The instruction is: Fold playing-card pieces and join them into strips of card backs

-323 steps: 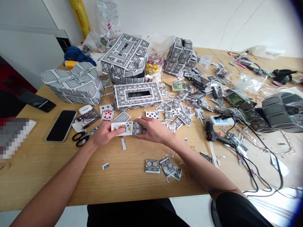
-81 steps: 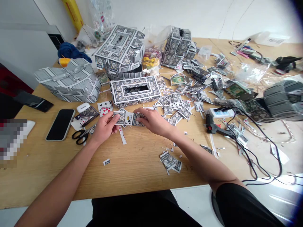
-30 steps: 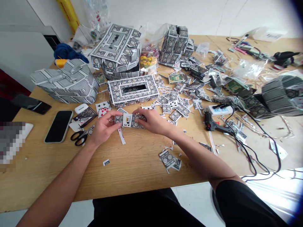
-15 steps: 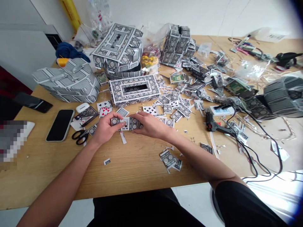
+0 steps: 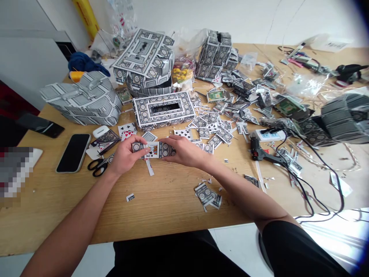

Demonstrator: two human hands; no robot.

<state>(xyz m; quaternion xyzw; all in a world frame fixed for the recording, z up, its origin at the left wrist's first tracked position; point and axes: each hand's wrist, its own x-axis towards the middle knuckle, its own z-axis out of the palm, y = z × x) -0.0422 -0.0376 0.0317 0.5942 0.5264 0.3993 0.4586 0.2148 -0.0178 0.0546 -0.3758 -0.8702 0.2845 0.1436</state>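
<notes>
A black smartphone [image 5: 73, 153], scissors [image 5: 98, 167], hot glue gun [image 5: 261, 151], card-covered tissue box [image 5: 163, 105], wooden table [image 5: 115, 219]

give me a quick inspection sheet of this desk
surface: pale wooden table, scattered with offcuts
job's things: narrow black-and-white patterned card strip showing a king playing card
clutter: black-and-white patterned card scraps, patterned card-covered tissue box, black-handled scissors
grips: left hand and right hand both hold the strip
cables: black cable looped beside a black glue gun
surroundings: white wall, white floor tiles
</notes>
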